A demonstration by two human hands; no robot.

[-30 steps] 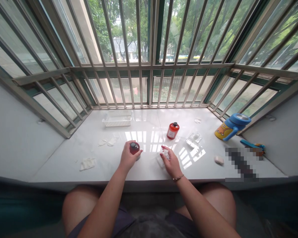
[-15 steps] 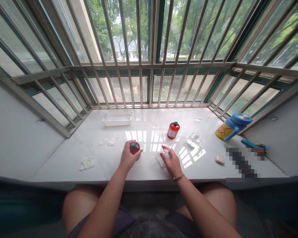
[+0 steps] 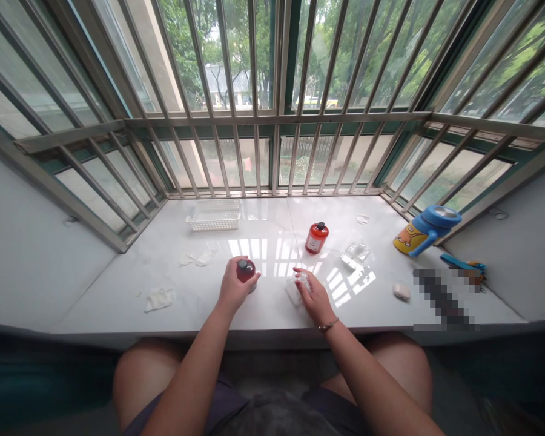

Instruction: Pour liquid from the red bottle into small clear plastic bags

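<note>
My left hand [image 3: 232,286] is wrapped round a dark red bottle [image 3: 246,271] with a black cap, upright on the white counter [image 3: 263,312]. To its right, my right hand [image 3: 314,295] has curled fingers around a small clear plastic piece [image 3: 302,281], whose exact kind I cannot make out. A bright red bottle [image 3: 317,238] with a black cap and a pale label stands beyond my right hand. Clear plastic packaging [image 3: 356,256] lies to the right of that bottle.
A white plastic basket [image 3: 214,217] sits at the back left. Crumpled white tissues [image 3: 160,299] lie on the left. At the right are a blue and yellow thermos [image 3: 426,231], a small pale block [image 3: 401,292] and a blue strap [image 3: 459,262]. Metal bars [image 3: 272,120] line the window.
Both hands stay nearly in place, each with the same thing. The right fingers have shifted slightly around the clear piece. The view has moved a little.
</note>
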